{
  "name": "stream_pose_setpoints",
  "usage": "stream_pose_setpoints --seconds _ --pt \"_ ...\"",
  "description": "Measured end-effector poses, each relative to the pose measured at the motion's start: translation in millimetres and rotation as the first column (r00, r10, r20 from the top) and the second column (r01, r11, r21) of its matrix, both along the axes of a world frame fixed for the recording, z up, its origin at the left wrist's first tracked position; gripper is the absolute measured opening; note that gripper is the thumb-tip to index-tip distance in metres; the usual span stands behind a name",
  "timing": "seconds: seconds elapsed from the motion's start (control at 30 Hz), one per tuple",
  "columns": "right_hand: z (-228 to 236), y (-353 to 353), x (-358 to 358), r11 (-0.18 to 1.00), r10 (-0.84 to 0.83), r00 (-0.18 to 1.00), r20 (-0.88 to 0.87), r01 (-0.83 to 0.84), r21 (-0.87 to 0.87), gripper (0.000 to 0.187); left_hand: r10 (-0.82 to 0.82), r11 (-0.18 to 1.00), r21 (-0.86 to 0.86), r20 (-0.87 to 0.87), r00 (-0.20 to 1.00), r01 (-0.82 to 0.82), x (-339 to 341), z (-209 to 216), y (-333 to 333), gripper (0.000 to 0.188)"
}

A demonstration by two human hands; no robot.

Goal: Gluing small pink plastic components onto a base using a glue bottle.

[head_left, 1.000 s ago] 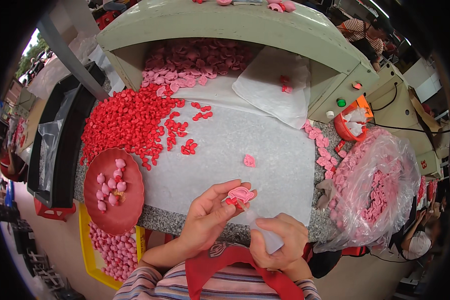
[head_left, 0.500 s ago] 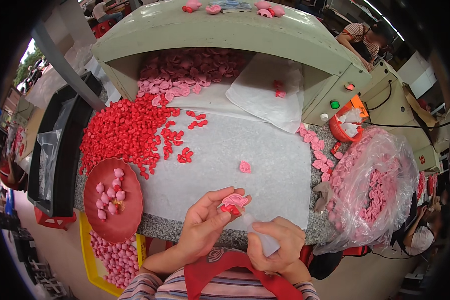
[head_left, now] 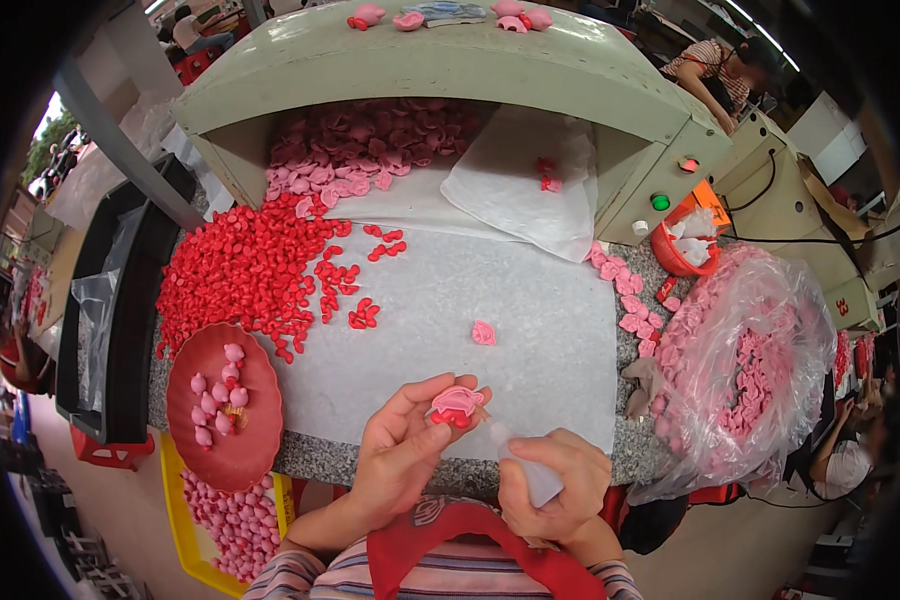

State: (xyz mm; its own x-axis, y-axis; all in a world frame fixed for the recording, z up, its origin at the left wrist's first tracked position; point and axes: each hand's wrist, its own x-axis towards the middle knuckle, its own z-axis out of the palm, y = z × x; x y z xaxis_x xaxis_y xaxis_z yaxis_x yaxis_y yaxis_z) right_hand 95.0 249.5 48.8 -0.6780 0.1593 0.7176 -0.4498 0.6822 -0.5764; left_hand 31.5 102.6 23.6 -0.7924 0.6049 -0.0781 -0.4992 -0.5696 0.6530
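Note:
My left hand (head_left: 406,450) pinches a small pink moulded piece (head_left: 457,402) with a red piece (head_left: 454,418) against its lower side. Closed around a translucent white squeeze bottle (head_left: 536,478) is my right hand (head_left: 566,486). The bottle's thin nozzle points up and left, close beside the pink and red pieces; whether it touches them I cannot tell. Beyond my hands a single pink piece (head_left: 483,332) lies on the white sheet (head_left: 410,300). A large heap of small red pieces (head_left: 240,275) covers the sheet's left side.
A pale green cabinet (head_left: 440,80) with pink pieces inside stands behind. At left are a red scalloped plate (head_left: 260,440), a black crate (head_left: 120,400) and a yellow tray (head_left: 182,535). At right are a red bowl (head_left: 678,262) and a clear plastic bag (head_left: 790,350) of pink pieces.
The view has shifted slightly. My left hand has tipped the pink and red pieces a little, and the bottle's nozzle stays close beside them.

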Motion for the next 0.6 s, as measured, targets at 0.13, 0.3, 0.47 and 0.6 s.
stream_pose_setpoints --seconds 0.13,0.3,0.47,0.6 --pt "0.0 2.2 0.5 1.0 -0.004 1.0 0.003 0.004 0.0 0.029 0.024 1.0 -0.021 0.007 1.0 -0.024 -0.9 -0.7 0.0 0.043" --pt "-0.1 2.1 2.4 1.0 -0.005 1.0 0.012 0.006 -0.01 0.029 0.039 0.999 -0.027 0.012 0.999 -0.039 0.1 0.0 -0.3 0.043" --pt "0.0 3.9 3.6 1.0 -0.008 1.0 0.02 0.008 -0.019 0.029 0.035 0.999 -0.022 0.022 0.999 -0.035 -0.1 -0.4 1.4 0.042" --pt "0.4 5.3 3.0 0.999 -0.012 1.0 0.014 0.013 -0.032 0.029 0.045 0.999 -0.02 0.027 0.999 -0.045 0.1 0.2 1.0 0.042"
